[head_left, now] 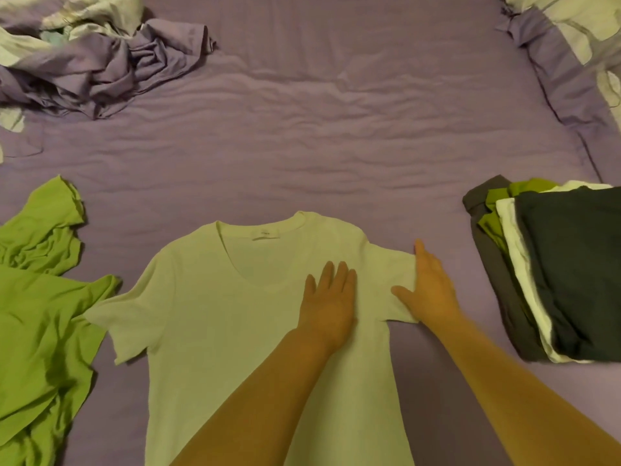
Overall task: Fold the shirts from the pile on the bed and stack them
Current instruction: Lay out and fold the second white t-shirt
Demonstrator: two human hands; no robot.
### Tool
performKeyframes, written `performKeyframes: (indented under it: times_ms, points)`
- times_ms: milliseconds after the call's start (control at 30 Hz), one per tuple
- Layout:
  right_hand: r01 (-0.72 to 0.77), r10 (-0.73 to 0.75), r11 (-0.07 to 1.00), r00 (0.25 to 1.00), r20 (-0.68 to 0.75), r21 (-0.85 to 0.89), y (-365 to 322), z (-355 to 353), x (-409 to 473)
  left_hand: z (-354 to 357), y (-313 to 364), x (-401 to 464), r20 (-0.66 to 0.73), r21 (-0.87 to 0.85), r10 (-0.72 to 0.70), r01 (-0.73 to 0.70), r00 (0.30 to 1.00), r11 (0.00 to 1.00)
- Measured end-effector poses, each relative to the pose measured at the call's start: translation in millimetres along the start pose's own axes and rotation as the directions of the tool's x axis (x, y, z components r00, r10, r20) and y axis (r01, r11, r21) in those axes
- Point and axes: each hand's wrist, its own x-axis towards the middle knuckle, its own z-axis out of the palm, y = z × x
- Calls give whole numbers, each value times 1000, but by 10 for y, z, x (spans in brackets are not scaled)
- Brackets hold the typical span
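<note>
**Smoothing the white shirt before the fold**

A white shirt [215, 307] lies flat, collar far, on the near middle of the bed [302, 136]. The left hand [327, 304] presses on its chest with straight fingers; the right hand [428, 287] lies flat on the right sleeve. No grip holds cloth. Next, I think, a sleeve must be folded inward. Green shirts [40, 297] wait at left; the folded stack [551, 270] is at right. A crumpled blanket [100, 58] lies far left.

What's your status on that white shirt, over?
Both hands flat: left hand on white shirt chest, right hand on its sleeve. Shirt spread, unfolded. Stack to the right, green shirt waiting left. Nothing in the way.
</note>
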Motion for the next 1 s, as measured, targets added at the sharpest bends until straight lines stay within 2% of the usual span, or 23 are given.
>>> performKeyframes:
  times_ms: [100,167,233,367,567,633,733,833,1000]
  points:
    - [-3,4,997,1000,-1,74,17,22,32,-1,-59,210,0,29,7,-7,1000,1000]
    - [52,-38,990,994,-105,134,22,37,-7,12,-100,335,-27,62,48,-46,998,997]
    - [59,-15,971,982,-187,233,19,35,-56,31,-117,452,-66,120,94,-86,993,989]
    - [75,-5,950,974,-226,302,-72,28,-142,44,-101,595,-60,200,93,-79,994,977]
    - [99,-19,880,984,-174,465,-597,131,-230,52,-320,357,-159,73,47,-36,986,997]
    - [122,-62,916,984,-166,383,-728,235,-260,56,-552,174,-186,24,-6,11,982,1000]
    - [181,-172,981,977,-127,66,-835,465,-261,106,-945,-140,-181,25,-76,82,980,996]
    - [277,-297,930,954,-48,-242,-861,689,-311,173,-1248,-400,-167,53,-90,100,982,994]
    - [226,-258,885,966,-25,-407,-817,843,-308,220,-1632,-692,-142,87,-84,97,986,992]
